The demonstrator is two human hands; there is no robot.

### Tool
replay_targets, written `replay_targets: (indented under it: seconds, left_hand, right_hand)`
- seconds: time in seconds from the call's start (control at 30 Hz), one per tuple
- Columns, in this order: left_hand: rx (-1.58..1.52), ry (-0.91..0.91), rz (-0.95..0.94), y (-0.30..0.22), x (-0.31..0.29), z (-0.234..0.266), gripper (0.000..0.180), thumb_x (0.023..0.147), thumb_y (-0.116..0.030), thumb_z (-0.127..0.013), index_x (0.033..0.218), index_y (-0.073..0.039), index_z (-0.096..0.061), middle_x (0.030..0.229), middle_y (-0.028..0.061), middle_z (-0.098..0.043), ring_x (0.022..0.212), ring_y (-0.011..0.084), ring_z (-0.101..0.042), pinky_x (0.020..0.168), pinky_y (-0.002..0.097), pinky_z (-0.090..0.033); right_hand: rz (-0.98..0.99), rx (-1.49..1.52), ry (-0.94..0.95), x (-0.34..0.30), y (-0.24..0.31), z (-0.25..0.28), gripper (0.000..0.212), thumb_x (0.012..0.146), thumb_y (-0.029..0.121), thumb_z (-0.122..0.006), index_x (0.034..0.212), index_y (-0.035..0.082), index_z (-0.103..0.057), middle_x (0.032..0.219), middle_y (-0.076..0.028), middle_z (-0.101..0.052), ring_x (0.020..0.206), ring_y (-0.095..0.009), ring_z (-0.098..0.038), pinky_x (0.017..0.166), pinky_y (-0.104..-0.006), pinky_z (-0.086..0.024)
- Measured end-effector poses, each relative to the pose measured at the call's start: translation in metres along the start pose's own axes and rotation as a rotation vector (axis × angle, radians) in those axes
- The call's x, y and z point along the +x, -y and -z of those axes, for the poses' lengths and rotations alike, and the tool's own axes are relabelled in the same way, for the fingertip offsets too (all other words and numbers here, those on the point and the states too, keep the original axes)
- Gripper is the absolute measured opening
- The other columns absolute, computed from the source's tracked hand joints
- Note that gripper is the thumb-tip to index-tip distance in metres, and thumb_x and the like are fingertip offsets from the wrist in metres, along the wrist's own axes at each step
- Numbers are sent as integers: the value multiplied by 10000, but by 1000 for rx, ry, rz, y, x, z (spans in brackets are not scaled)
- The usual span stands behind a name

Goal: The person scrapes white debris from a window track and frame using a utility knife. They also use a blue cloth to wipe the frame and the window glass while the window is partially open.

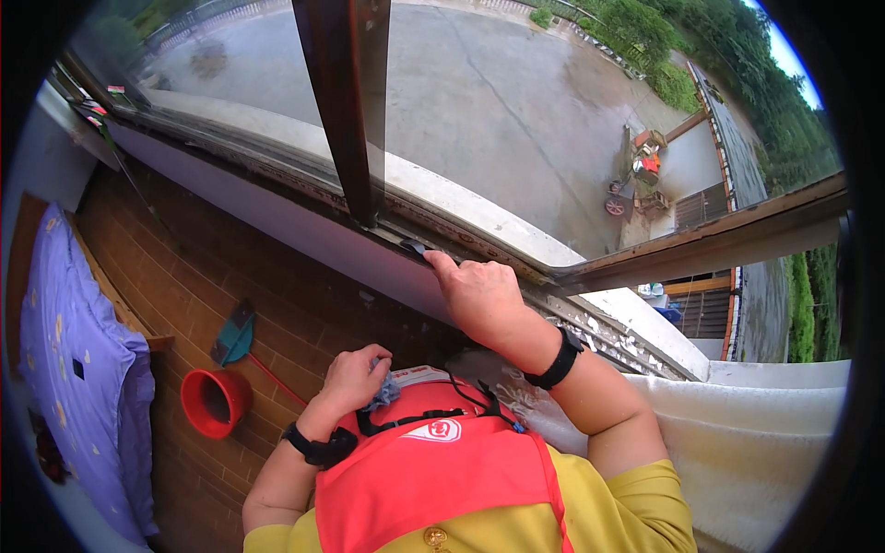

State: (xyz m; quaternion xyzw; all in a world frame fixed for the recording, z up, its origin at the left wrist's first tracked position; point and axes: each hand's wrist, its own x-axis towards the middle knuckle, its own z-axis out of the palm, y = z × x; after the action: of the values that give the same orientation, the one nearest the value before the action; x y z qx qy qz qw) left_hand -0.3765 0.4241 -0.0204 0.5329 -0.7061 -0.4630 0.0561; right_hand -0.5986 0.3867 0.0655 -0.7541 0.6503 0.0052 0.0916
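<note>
My right hand (481, 293) reaches out to the window sill, its fingers closed with the index finger pointing along the frame. Under its fingertips a small dark, flat-ended tool (414, 247) rests on the dirty window track (461, 241), close to the foot of the upright sash frame (364, 198). The palm hides the rest of the tool. Held near my waist, my left hand (355, 380) is closed on a crumpled grey-blue cloth (388, 394). Peeling white flakes (599, 336) lie along the track to the right of my right hand.
On the wooden floor at left stand a red bucket (215, 403) and a teal dustpan (234, 335) with a red handle. A bed with a purple cover (74, 359) is at the far left. A white curtain (747, 442) hangs at right. Beyond the glass lies a concrete yard (489, 101).
</note>
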Motion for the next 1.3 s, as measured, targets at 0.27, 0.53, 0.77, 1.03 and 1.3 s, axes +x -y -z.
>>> replay_targets:
  seconds: [0.27, 0.53, 0.77, 1.03, 1.3]
  left_hand:
    - [-26, -36, -37, 7, -1, -8, 235, 831, -254, -559, 968, -99, -671, 675, 175, -628, 688, 345, -636, 655, 408, -501]
    - [85, 82, -8, 3, 8, -12, 236, 838, -253, -569, 939, -72, -681, 707, 181, -635, 672, 340, -636, 636, 402, -492]
    - [2, 30, -127, -4, 8, -18, 216, 843, -207, -588, 936, -43, -691, 769, 162, -668, 710, 281, -662, 659, 340, -502]
    - [-22, 25, -20, 6, 4, -21, 219, 841, -250, -577, 952, -99, -689, 764, 176, -658, 746, 319, -657, 681, 378, -508]
    - [17, 66, -83, -19, 10, -31, 220, 848, -242, -567, 944, -79, -680, 760, 174, -659, 738, 324, -659, 673, 382, -507]
  right_hand:
    - [-147, 101, -24, -91, -52, 16, 260, 899, 177, -512, 1152, 137, -556, 643, -154, -611, 611, -348, -609, 550, -458, -470]
    - [-335, 186, -155, -148, -56, 49, 196, 890, 140, -539, 1071, 100, -603, 697, -153, -628, 638, -338, -621, 560, -413, -484]
    - [-130, 147, -180, -87, -44, -9, 279, 890, 169, -537, 1167, 137, -547, 753, -111, -636, 683, -326, -622, 564, -398, -483]
    - [-438, -250, 320, -170, -104, 64, 193, 860, 219, -560, 1001, 184, -688, 672, -104, -638, 666, -307, -630, 582, -410, -477]
    - [-190, 201, -212, -92, -68, 10, 243, 874, 150, -526, 1093, 139, -631, 748, -142, -620, 715, -328, -616, 610, -427, -478]
